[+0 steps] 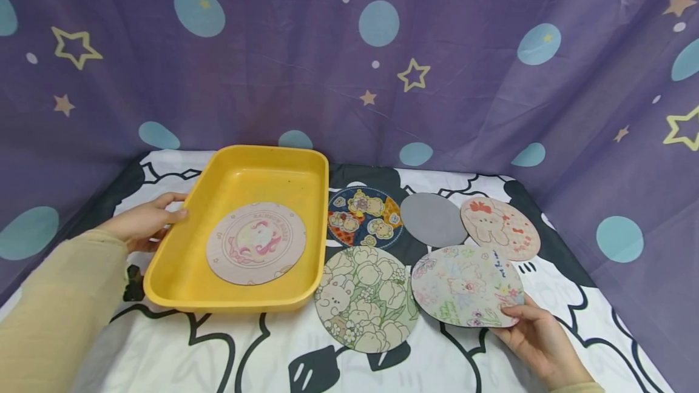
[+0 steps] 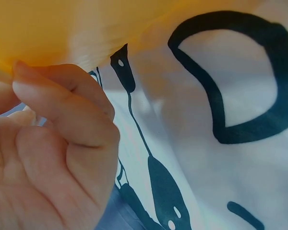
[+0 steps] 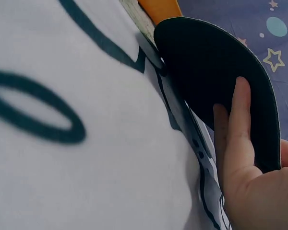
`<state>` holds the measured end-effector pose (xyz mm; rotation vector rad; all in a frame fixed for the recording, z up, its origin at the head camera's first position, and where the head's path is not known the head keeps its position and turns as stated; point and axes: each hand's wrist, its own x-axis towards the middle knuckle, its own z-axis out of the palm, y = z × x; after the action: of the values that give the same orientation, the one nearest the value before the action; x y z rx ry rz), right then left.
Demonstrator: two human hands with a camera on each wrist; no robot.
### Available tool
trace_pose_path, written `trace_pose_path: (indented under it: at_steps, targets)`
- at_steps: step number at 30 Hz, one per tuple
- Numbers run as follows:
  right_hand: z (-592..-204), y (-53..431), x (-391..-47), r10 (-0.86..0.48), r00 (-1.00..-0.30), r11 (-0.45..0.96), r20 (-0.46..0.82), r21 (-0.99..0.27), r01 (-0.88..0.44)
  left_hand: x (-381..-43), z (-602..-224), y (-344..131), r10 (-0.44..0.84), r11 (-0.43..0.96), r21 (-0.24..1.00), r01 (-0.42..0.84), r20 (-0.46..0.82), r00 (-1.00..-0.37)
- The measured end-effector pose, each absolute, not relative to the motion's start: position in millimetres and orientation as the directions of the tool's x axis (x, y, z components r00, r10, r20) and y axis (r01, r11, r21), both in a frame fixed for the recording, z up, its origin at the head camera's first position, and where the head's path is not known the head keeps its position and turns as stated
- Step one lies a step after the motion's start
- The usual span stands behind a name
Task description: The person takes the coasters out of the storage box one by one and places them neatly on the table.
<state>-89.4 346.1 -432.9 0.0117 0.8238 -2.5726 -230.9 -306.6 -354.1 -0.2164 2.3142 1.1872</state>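
Note:
At the left edge of a yellow tray [image 1: 273, 159], my left hand [image 1: 143, 222] grips the rim; the left wrist view shows its curled fingers [image 2: 62, 96] against the yellow wall. A pink round mat with a unicorn print [image 1: 255, 244] lies inside the tray. My right hand [image 1: 537, 338] pinches the near right edge of a pale round mat with coloured doodles [image 1: 464, 284], thumb on top and fingers below. From the right wrist, this mat's dark underside [image 3: 206, 62] shows, tilted up off the cloth on the hand's side.
Right of the tray lie a green tulip-print mat [image 1: 367, 302], a dark blue patterned mat [image 1: 366, 214], a plain grey mat [image 1: 433, 220] and a pink bunny mat [image 1: 499, 228]. A black-and-white cloth [image 1: 262, 356] covers the table. Behind hangs a purple star-print curtain [image 1: 273, 77].

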Motion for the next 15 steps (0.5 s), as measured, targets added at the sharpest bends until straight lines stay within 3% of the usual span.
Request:
trace_pose_path:
  at_steps: [7,15]
  targets:
    - [-432.9,350.2,-91.8,-0.278,-0.92,-0.626,-0.276,-0.675,0.391,-230.8,-354.3,-305.9,0.088,0.601,0.707,-0.372,-0.522,-0.849]
    - [-433.4,351.0,-97.6,-0.123,-0.913,-0.407,-0.39,-0.819,0.405,-230.9,-353.9,-306.7,0.091,0.597,0.71,-0.374,-0.523,-0.847]
